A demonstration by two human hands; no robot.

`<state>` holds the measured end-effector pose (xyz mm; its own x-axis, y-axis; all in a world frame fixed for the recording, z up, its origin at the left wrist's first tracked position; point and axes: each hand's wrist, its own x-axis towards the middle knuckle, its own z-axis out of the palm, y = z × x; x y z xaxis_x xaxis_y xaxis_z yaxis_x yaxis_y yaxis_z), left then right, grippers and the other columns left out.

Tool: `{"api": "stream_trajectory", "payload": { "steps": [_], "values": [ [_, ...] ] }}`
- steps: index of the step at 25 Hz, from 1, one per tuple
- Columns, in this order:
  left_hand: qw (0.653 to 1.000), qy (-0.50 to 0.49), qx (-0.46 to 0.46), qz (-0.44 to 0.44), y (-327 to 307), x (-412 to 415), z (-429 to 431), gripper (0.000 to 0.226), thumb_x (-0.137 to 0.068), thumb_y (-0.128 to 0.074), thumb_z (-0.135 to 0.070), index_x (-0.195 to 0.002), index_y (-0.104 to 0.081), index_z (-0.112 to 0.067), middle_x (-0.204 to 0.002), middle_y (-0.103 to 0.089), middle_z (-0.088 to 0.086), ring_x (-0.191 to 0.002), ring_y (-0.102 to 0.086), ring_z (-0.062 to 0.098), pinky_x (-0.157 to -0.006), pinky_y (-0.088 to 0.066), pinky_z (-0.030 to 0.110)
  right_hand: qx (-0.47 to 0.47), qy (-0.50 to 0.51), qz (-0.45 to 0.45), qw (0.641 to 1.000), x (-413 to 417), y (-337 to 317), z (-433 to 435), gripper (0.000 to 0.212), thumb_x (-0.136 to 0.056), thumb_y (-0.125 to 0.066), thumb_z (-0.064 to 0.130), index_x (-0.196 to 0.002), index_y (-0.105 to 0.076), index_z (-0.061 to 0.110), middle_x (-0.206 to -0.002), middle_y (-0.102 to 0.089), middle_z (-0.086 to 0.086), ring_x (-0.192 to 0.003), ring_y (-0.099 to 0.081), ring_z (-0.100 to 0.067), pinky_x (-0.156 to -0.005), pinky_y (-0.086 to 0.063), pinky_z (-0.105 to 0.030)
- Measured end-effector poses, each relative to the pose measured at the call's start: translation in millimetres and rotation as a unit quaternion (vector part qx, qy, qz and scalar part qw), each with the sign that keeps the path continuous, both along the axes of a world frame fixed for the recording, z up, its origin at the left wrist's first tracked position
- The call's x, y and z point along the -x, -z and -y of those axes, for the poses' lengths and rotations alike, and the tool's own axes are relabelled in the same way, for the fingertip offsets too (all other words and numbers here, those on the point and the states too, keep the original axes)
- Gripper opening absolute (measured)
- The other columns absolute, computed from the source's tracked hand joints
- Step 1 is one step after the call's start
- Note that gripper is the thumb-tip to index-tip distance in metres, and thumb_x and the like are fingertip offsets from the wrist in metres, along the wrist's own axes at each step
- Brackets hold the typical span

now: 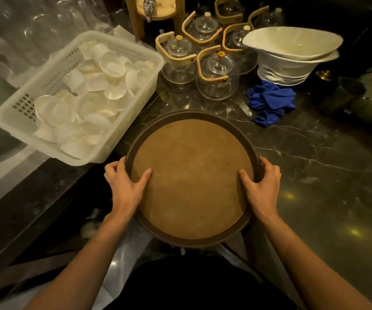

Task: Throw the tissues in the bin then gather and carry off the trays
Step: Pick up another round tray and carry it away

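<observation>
Round brown tray with dark raised rim [191,175] sits centred at near counter edge, overhanging toward the person. Left hand [124,184] and right hand [262,186] clamp opposite rims, thumbs inside. White plastic basket of cups [6,117] crowds far-left; open room near, lift back.

I see a round tray [191,175] with a tan-brown face and darker brown rim. Far left, a white perforated basket [122,135] holds white cups [91,101]. The countertop [314,153] is dark with pale veining; a blue cloth [270,101] lies far right.
</observation>
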<state>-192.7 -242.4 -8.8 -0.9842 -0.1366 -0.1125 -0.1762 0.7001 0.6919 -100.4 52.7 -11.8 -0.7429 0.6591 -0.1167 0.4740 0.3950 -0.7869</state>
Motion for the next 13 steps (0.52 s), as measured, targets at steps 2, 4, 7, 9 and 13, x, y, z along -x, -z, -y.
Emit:
{"api": "stream_trajectory", "payload": {
  "steps": [2,4,7,9,13],
  "values": [
    [1.0,0.002,0.004,0.004,4,6,-1,0.08,-0.08,-0.073,-0.046,-0.142,-0.04,-0.008,-0.13,-0.035,0.016,-0.125,-0.033,0.031,-0.105,-0.03,0.035,-0.002,-0.001,0.007,1.0,5,2,-2,0.066,-0.083,-0.072,0.034,-0.14,-0.042,0.018,-0.118,-0.04,0.003,-0.119,-0.042,-0.02,-0.101,-0.041,-0.041],
    [1.0,0.01,0.003,0.006,7,12,-3,0.079,-0.081,-0.073,-0.045,-0.142,-0.04,-0.008,-0.132,-0.034,0.017,-0.126,-0.032,0.032,-0.105,-0.031,0.036,-0.005,-0.005,0.015,1.0,10,2,-4,0.068,-0.083,-0.073,0.035,-0.141,-0.041,0.018,-0.119,-0.04,0.002,-0.118,-0.042,-0.02,-0.099,-0.041,-0.039],
    [1.0,0.017,0.003,0.009,10,19,-4,0.077,-0.081,-0.075,-0.04,-0.141,-0.041,-0.006,-0.133,-0.034,0.018,-0.128,-0.032,0.033,-0.106,-0.03,0.036,-0.011,-0.001,0.023,1.0,14,3,-5,0.068,-0.082,-0.073,0.036,-0.141,-0.042,0.019,-0.117,-0.039,0.003,-0.117,-0.042,-0.02,-0.099,-0.042,-0.041],
    [1.0,0.022,-0.001,0.006,11,21,-4,0.077,-0.08,-0.075,-0.038,-0.141,-0.041,-0.006,-0.133,-0.033,0.019,-0.128,-0.032,0.033,-0.107,-0.03,0.037,-0.015,-0.003,0.022,1.0,16,3,-4,0.068,-0.082,-0.073,0.036,-0.141,-0.042,0.019,-0.117,-0.038,0.002,-0.117,-0.042,-0.021,-0.1,-0.042,-0.043],
    [1.0,0.014,-0.001,0.017,16,23,-2,0.077,-0.081,-0.075,-0.036,-0.142,-0.04,-0.005,-0.134,-0.032,0.019,-0.129,-0.032,0.034,-0.107,-0.029,0.036,-0.005,-0.004,0.029,1.0,20,7,-5,0.068,-0.083,-0.072,0.036,-0.141,-0.042,0.019,-0.118,-0.037,-0.002,-0.116,-0.042,-0.021,-0.102,-0.042,-0.043]
  ]
}}
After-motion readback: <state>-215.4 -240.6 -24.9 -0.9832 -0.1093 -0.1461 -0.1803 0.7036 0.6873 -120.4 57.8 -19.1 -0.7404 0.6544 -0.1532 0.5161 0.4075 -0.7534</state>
